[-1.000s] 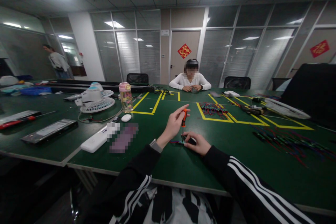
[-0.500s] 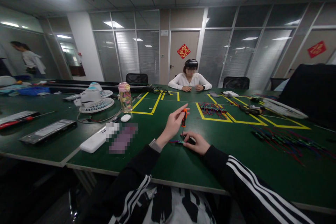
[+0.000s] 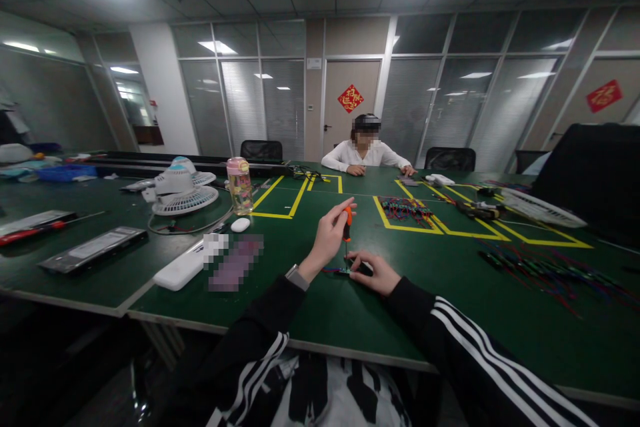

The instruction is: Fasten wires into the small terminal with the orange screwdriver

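Observation:
My left hand [image 3: 327, 240] is closed around the orange and black handle of a screwdriver [image 3: 347, 232]. The shaft points straight down, and its tip meets or nearly meets a small green circuit board [image 3: 343, 271] on the table. Red and blue wires trail from the board's left end. From the right, my right hand [image 3: 379, 274] pinches the board between thumb and fingers, low against the tabletop. A dark object [image 3: 365, 269] shows under its curled fingers; its kind is unclear.
Boards with wires [image 3: 407, 209] lie inside yellow tape, and more wired boards [image 3: 550, 273] spread at right. On the left are a white fan [image 3: 183, 193], a bottle [image 3: 240, 187], a hard drive [image 3: 95, 248] and a white case [image 3: 177, 270]. A person [image 3: 367, 150] sits opposite.
My left fingers have shifted around the screwdriver handle, which moved slightly left. My right hand stays put. The person opposite has reached one hand towards flat grey pieces; the walker has mostly left view.

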A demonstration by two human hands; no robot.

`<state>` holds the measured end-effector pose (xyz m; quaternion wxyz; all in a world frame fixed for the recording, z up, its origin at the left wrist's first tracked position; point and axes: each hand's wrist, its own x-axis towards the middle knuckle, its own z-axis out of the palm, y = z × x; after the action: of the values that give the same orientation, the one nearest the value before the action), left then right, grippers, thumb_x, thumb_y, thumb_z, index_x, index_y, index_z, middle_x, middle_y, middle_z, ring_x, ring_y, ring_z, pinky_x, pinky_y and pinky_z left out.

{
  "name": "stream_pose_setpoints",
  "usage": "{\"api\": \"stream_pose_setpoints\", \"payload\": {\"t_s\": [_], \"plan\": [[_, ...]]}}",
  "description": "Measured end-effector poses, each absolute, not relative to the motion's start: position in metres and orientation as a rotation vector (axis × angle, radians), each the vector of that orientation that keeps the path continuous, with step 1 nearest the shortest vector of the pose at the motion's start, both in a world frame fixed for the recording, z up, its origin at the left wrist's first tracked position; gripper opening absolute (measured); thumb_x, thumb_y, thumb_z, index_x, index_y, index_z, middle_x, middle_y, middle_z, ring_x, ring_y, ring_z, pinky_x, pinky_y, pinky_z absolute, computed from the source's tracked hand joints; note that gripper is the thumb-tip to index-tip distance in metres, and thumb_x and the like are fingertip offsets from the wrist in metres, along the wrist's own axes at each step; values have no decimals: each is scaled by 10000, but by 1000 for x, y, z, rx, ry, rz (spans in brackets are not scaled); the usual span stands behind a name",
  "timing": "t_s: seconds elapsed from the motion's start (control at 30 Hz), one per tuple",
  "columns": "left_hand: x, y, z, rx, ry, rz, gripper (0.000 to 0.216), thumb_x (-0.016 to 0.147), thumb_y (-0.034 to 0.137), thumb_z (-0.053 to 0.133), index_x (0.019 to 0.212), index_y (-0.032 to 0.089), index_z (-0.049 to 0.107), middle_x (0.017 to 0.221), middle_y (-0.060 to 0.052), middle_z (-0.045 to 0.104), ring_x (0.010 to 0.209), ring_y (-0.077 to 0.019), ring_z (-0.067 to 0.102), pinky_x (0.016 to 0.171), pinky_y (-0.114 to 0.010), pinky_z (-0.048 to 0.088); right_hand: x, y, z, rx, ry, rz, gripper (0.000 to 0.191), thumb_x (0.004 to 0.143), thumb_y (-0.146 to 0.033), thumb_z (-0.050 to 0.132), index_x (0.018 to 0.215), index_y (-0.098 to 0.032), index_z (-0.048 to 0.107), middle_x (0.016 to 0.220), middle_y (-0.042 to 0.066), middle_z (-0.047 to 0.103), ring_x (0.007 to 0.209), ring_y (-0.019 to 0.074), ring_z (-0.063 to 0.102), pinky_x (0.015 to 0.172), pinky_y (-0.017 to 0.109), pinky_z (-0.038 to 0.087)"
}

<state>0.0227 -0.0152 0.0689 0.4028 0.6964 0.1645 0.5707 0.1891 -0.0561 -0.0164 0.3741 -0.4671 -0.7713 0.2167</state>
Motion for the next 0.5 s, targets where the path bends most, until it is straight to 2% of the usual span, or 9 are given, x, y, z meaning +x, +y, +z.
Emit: {"api": "stream_pose_setpoints", "payload": {"t_s": [0.13,0.23,0.4,0.5], "plan": [[21,-18,71,1845,499,1556,260,862,278,601,1092,186,681,962,-58,644,866,-153,608,792,-264,482,189,-56,-17,-1190,-1950,571,143,714,-294,715,730,-195,614,1127,126,704,1162,294,615,1042,539,392],[19,-20,73,1895,522,1594,212,848,288,623,1017,191,706,947,-47,612,846,-142,582,757,-238,469,189,-57,-16,-1191,-1948,573,146,715,-299,717,731,-195,615,1127,129,703,1156,289,619,1038,535,397],[20,-19,72,1798,436,1461,325,947,269,435,1191,206,640,1133,-77,653,999,-164,617,863,-271,469,188,-57,-15,-1189,-1954,561,141,717,-301,716,725,-199,620,1125,130,704,1150,290,621,1043,534,390],[21,-19,72,1729,463,1453,334,924,298,489,1208,185,625,1079,-86,686,902,-164,644,794,-273,488,188,-57,-15,-1198,-1963,559,130,720,-291,704,723,-195,617,1130,134,702,1152,297,620,1043,543,386]]}}
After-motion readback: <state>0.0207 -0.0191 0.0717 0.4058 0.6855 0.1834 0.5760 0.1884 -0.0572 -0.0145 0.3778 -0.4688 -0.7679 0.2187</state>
